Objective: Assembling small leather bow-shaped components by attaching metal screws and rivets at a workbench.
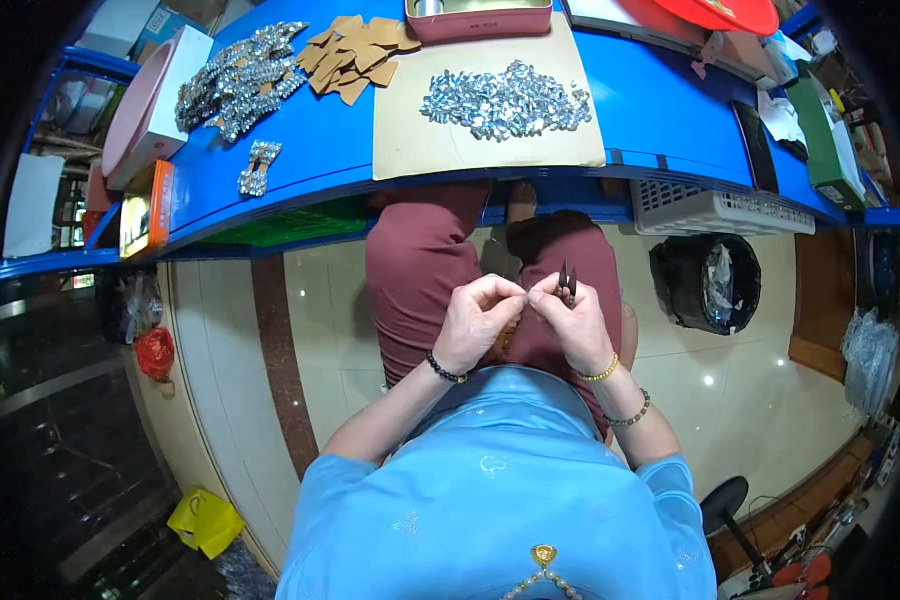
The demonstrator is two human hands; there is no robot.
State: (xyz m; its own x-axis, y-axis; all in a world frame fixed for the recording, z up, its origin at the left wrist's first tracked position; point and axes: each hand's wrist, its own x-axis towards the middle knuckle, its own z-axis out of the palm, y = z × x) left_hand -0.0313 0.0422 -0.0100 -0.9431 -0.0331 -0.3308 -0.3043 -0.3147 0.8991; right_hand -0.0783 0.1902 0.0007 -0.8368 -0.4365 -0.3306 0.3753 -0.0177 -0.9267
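Observation:
Above my lap, my left hand (478,322) and my right hand (576,322) meet at their fingertips. The left thumb and index finger are pinched together; what they hold is too small to make out. Dark pointed thread snips (568,282) are tucked in my right hand, blades pointing up past the fingers. The right thumb and index finger pinch close to the left fingertips. Something orange-brown (508,338) shows between the hands, partly hidden. Beyond them, a heap of shiny clear stones (505,102) lies on a tan board (395,150) on the blue table (310,155).
Left on the table are a pile of beaded pieces (238,82), one separate beaded piece (259,168) and tan cut pieces (355,55). A pink tray (480,24) stands at the back. Below to the right are a white basket (720,212) and a black bin (682,290).

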